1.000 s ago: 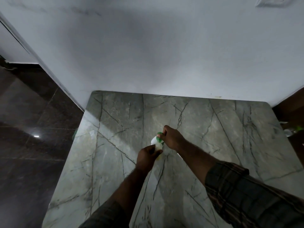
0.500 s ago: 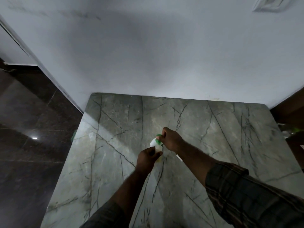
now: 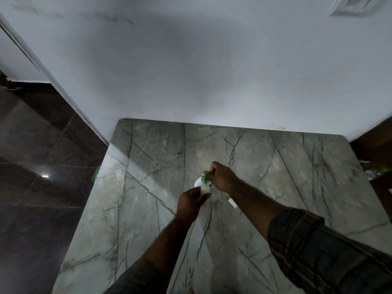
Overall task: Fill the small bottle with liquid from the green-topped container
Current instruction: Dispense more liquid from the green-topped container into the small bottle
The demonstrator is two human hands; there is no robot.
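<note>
A person is standing at a grey-green veined marble table point(image 3: 297, 166) and is working with both hands above its middle. The left hand point(image 3: 191, 203) is reaching in from the near edge of the table, with its fingers and thumb curling closely round the small bottle point(image 3: 205, 190). The bottle is showing clear walls and a pale yellowish liquid inside, which is also peeking out below the hand. Whether the bottle is resting on the table or being held just off it cannot be told. The right hand point(image 3: 223, 179) is coming in from the table's near right corner. It is bending at the wrist, and its fingers are closing tightly on the green-topped container point(image 3: 204, 176). The container is sitting directly over the bottle's mouth, above the table's centre, with its green part beside the fingertips and a white rounded part bulging out on the side towards the table's left edge. The hands are hiding the container's exact tilt and whether it is touching the bottle, and no stream of liquid can be made out. A small white object point(image 3: 232, 203) is lying on the table under the right forearm, a little to the right of the table's centre. Dark checked sleeves point(image 3: 318, 251) are covering both arms over the near edge of the table. A pale wall point(image 3: 191, 71) is rising from the table's far edge, and a dark glossy floor point(image 3: 42, 187) is stretching away beyond the table's left edge.
</note>
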